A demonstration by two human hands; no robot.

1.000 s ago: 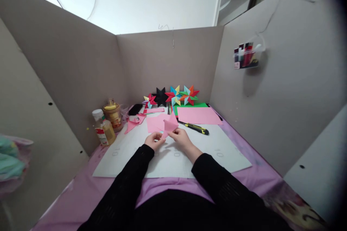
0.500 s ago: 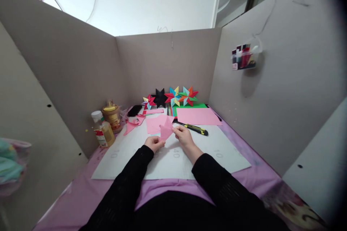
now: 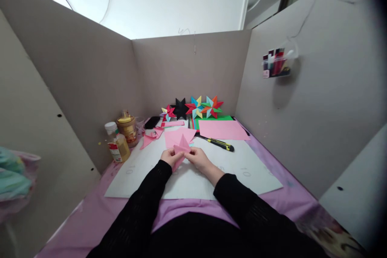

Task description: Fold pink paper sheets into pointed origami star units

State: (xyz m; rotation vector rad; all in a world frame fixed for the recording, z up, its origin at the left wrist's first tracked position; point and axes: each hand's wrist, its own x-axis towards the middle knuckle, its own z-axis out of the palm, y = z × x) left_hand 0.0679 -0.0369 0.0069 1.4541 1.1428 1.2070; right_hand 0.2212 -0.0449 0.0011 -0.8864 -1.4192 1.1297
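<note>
A folded piece of pink paper [image 3: 182, 144] is held just above the white board, one point of it standing up. My left hand [image 3: 170, 156] pinches its left side. From the right, my right hand [image 3: 198, 158] grips the same paper, thumbs close together at its middle. Fingers and thumbs cover part of the folds. Behind it lie flat pink sheets [image 3: 172, 136], and to their left are folded pink pieces [image 3: 148, 139].
A black-and-yellow utility knife [image 3: 222, 144] lies right of my hands. Finished paper stars [image 3: 196, 107] stand along the back panel. A large pink sheet [image 3: 223, 130] rests on coloured paper. At left are a bottle [image 3: 118, 145], a jar [image 3: 128, 131] and a black phone [image 3: 152, 122].
My right hand has come down and left, closer to my left hand. The folded paper has turned and dropped lower, its point now upward. The whole view has shifted slightly.
</note>
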